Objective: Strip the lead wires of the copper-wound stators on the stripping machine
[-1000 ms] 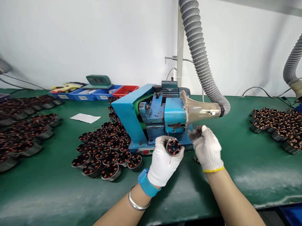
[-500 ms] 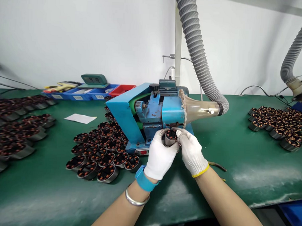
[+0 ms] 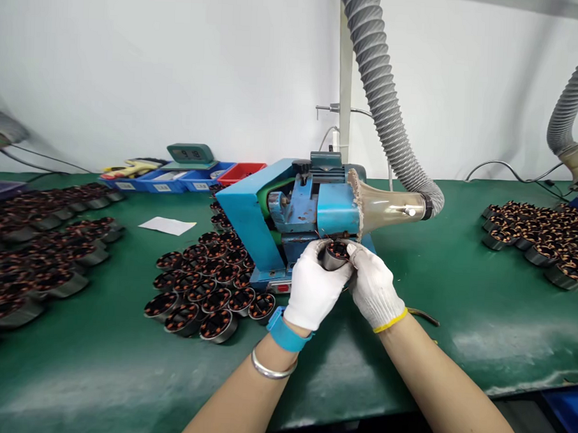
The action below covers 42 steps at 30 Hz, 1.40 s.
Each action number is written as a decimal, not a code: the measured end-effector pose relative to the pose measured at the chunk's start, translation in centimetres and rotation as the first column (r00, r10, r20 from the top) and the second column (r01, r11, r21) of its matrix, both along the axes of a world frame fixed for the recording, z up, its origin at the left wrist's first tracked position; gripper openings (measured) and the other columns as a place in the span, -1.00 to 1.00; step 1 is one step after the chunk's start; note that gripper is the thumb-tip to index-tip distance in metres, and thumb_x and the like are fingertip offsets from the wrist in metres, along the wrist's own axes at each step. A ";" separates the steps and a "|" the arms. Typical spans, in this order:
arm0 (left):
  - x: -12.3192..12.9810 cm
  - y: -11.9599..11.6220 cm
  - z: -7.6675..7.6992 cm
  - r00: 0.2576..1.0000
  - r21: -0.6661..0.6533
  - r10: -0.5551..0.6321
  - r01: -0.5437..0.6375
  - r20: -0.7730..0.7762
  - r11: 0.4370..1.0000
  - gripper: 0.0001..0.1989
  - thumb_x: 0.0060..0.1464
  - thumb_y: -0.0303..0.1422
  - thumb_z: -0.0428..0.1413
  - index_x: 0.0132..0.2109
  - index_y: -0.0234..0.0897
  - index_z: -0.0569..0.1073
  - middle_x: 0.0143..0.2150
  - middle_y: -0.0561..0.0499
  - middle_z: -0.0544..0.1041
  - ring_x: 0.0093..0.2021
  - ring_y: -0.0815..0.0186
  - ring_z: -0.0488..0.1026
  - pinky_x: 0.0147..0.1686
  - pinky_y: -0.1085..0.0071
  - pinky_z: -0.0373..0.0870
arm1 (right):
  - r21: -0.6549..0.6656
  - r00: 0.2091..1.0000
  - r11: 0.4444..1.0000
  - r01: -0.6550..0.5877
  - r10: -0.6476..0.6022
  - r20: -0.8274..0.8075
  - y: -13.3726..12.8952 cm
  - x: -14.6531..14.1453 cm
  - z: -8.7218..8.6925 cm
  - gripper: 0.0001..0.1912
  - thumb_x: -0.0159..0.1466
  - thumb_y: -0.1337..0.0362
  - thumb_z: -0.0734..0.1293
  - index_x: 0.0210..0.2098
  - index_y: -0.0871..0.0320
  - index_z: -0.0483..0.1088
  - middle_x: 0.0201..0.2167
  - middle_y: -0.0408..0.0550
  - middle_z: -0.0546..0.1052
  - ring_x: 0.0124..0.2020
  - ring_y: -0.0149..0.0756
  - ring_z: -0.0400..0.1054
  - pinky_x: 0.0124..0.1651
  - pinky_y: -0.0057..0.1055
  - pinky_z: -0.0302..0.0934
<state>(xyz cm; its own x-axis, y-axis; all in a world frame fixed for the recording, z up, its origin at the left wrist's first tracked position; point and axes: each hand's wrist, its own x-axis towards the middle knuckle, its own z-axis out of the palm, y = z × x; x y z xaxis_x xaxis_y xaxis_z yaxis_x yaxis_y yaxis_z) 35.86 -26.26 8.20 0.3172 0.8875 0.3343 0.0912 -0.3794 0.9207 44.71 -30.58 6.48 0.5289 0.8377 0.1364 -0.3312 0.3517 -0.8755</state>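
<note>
Between my two gloved hands is a motor stator (image 3: 336,257), a short round metal ring with dark insides and copper-coloured windings. My left hand (image 3: 314,286) is closed around its left and lower side. On its right side, my right hand (image 3: 375,284) grips the rim with thumb and fingers. The part is held tilted right at the front of a blue belt-driven machine (image 3: 340,209); whether it touches the machine is hidden. Several similar stators (image 3: 202,289) stand close together on the green table, left of my hands.
A clear funnel (image 3: 390,205) joins a grey ribbed hose (image 3: 387,99) at the machine's right. More stators stand far left (image 3: 52,263) and right (image 3: 540,237). Blue bins (image 3: 163,184), a red bin (image 3: 240,172) and white paper (image 3: 167,225) are behind on the green table (image 3: 119,375).
The whole scene has shifted slightly right in view as the camera turned. Both hands keep their hold on the stator at the machine's front.
</note>
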 end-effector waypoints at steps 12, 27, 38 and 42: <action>-5.0 -3.8 -2.6 0.984 -0.019 -0.028 0.032 0.176 0.999 -0.61 -0.14 -0.39 0.27 -0.09 -0.26 0.43 -0.18 -0.07 0.57 -0.20 0.20 0.56 -0.17 0.27 0.54 | 0.024 0.866 0.999 -0.045 0.027 0.500 -3.6 -1.8 -0.7 -0.76 0.30 0.18 0.27 -0.15 0.13 0.50 -0.19 -0.01 0.50 -0.15 -0.21 0.41 -0.10 -0.36 0.32; -37.4 8.4 -7.8 0.145 0.299 0.644 -0.794 -0.752 0.529 -0.27 -0.06 0.05 0.12 0.09 -0.47 0.37 0.23 -0.43 0.34 0.28 -0.20 0.22 0.23 -0.06 0.13 | -0.169 0.297 0.983 -0.066 0.181 0.938 -2.7 0.0 -5.5 -0.61 0.33 -0.04 0.17 -0.06 0.00 0.48 0.00 -0.06 0.50 -0.02 -0.10 0.44 -0.10 -0.32 0.42; -33.9 5.7 -9.8 0.070 0.351 0.530 -0.675 -0.845 0.649 -0.05 0.03 0.20 -0.10 0.27 -0.58 0.22 0.35 -0.44 0.15 0.37 -0.17 0.05 0.32 0.06 -0.05 | -0.271 0.144 0.957 0.105 0.255 0.956 -0.6 2.1 -6.3 -0.52 0.28 -0.12 0.16 -0.12 0.07 0.50 -0.10 0.00 0.55 -0.11 0.00 0.47 -0.07 -0.12 0.42; -30.5 3.5 -9.7 0.189 0.316 0.473 -0.531 -0.860 0.786 0.00 0.01 0.23 -0.09 0.32 -0.54 0.16 0.39 -0.38 0.10 0.40 -0.12 -0.01 0.34 0.12 -0.11 | -0.250 0.006 0.967 -0.036 0.251 0.968 -0.5 0.9 -6.9 -0.56 0.27 -0.06 0.20 -0.16 0.11 0.52 -0.12 0.03 0.54 -0.10 -0.05 0.47 -0.04 -0.20 0.40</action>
<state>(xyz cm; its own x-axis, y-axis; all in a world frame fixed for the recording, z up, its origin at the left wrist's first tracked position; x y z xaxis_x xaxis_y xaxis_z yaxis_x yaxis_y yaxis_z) 5.34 -22.76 -1.50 -0.1346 0.9807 0.1415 0.9793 0.1099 0.1698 45.63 -31.05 -0.45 -0.1630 0.9385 0.3043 0.8602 0.2862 -0.4220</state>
